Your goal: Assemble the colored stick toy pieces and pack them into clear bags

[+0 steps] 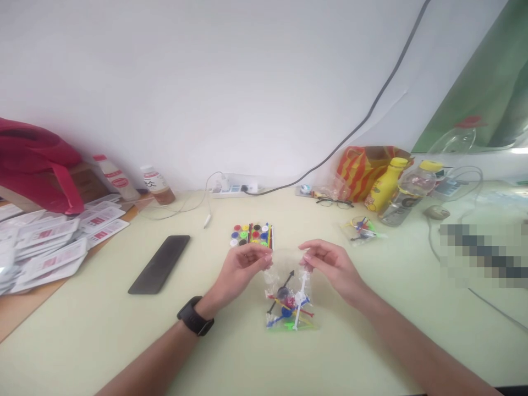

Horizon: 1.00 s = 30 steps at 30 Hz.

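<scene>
A small clear plastic bag [290,300] full of coloured plastic sticks and round connector pieces hangs above the pale green table [103,330]. My left hand [243,267] pinches the bag's top left corner, and a black watch sits on that wrist. My right hand [328,264] pinches the top right corner. Just beyond my hands lies a set of coloured round pieces and sticks [252,235]. A second small bag of coloured pieces [361,229] lies further right.
A black phone [160,264] lies left of my hands. White packets [53,247] are piled at the far left under a red bag [37,165]. Two bottles [136,184], a power strip [231,190], glasses [335,202], a yellow bottle [385,184] and cables line the wall.
</scene>
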Tool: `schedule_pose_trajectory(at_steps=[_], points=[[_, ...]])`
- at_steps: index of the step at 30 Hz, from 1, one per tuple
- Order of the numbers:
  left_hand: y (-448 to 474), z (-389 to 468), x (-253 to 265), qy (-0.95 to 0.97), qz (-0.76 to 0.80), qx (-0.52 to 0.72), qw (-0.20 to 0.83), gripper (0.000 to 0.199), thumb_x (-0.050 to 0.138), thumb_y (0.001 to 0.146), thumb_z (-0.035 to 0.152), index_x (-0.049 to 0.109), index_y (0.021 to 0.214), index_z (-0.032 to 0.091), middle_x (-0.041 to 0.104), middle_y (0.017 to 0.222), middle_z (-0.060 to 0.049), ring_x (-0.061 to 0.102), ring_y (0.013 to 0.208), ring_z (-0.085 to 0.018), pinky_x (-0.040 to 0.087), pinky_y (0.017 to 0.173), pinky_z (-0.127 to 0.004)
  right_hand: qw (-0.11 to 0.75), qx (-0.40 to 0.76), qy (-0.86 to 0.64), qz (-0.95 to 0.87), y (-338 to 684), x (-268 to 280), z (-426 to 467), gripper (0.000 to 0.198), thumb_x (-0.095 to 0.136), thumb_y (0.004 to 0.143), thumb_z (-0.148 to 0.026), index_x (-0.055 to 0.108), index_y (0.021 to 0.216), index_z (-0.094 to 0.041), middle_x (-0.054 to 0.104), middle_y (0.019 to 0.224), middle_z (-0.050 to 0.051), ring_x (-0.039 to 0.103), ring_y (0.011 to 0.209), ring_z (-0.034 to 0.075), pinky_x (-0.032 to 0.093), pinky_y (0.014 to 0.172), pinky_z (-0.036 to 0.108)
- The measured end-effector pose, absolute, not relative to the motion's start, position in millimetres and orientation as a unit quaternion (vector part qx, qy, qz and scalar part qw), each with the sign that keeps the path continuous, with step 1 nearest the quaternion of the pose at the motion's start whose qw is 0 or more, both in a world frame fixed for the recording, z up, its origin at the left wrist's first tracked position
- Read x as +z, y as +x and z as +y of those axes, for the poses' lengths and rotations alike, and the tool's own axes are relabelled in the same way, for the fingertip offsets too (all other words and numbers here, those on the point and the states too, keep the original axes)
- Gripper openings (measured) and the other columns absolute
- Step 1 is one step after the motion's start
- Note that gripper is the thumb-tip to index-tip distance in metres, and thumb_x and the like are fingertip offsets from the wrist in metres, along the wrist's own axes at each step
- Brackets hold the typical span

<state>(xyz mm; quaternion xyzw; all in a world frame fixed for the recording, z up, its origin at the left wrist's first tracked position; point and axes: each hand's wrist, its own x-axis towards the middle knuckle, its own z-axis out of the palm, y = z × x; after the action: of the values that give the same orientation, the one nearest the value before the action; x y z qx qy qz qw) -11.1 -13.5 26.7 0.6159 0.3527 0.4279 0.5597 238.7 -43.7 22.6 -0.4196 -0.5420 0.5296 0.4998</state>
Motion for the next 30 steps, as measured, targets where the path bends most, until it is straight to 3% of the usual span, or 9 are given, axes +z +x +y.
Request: schedule_pose_trajectory(at_steps=[7,14,17,21,24,30], points=[[-17.0,-14.3,34.6,0.612,0.341,0.43,0.569,0.013,0.08,0.087,0.028,0.083,0.095,0.019,0.078,0.091,-0.009,0.071,0.083,-0.019,0.057,0.08,-0.029,0.517,0.586,-0.395,-0.483,241.2,12.7,-40.6,0.012,0.076,0.086,-0.032,0.081,0.089,-0.022,0.074,0.084,0.006,0.063,0.076,0.017,0.051,0.074,0.033],[-18.5,-13.9,28.8,0.636,0.326,0.443,0.541,0.017,0.07,0.094,0.029,0.082,0.092,0.017,0.074,0.087,-0.008,0.066,0.085,-0.02,0.053,0.082,-0.031,0.522,0.536,-0.372,-0.549,240.5,19.4,-43.5,0.024,0.065,0.094,-0.037,0.08,0.089,-0.019,0.07,0.082,0.007,0.062,0.079,0.02,0.05,0.077,0.035],[-14.3,-14.7,25.9,0.628,0.354,0.454,0.524,0.016,0.076,0.09,0.032,0.079,0.087,0.016,0.072,0.083,-0.007,0.064,0.079,-0.017,0.052,0.075,-0.028,0.512,0.494,-0.393,-0.583,237.9,22.8,-46.2,0.023,0.068,0.093,-0.039,0.078,0.087,-0.019,0.07,0.082,0.006,0.062,0.079,0.02,0.051,0.076,0.035],[-9.4,-15.0,26.7,0.609,0.37,0.459,0.531,0.03,0.084,0.083,0.032,0.074,0.109,0.019,0.069,0.082,-0.003,0.064,0.078,-0.016,0.054,0.074,-0.027,0.51,0.479,-0.41,-0.585,234.8,22.0,-47.8,0.024,0.075,0.089,-0.037,0.075,0.108,-0.023,0.068,0.084,0.003,0.064,0.082,0.019,0.053,0.079,0.034],[-10.3,-13.0,28.5,0.633,0.379,0.415,0.533,0.025,0.078,0.089,0.037,0.076,0.104,0.017,0.071,0.085,-0.005,0.065,0.079,-0.017,0.055,0.075,-0.028,0.507,0.479,-0.422,-0.579,234.5,20.3,-47.4,0.033,0.075,0.089,-0.039,0.072,0.118,-0.024,0.067,0.083,0.002,0.065,0.083,0.02,0.054,0.082,0.035],[-15.0,-10.1,28.9,0.659,0.368,0.404,0.517,0.024,0.075,0.091,0.039,0.079,0.093,0.016,0.074,0.085,-0.007,0.066,0.077,-0.017,0.056,0.073,-0.027,0.509,0.489,-0.436,-0.559,235.4,21.9,-45.9,0.024,0.078,0.085,-0.042,0.078,0.094,-0.02,0.073,0.085,0.005,0.065,0.077,0.018,0.054,0.074,0.033]])
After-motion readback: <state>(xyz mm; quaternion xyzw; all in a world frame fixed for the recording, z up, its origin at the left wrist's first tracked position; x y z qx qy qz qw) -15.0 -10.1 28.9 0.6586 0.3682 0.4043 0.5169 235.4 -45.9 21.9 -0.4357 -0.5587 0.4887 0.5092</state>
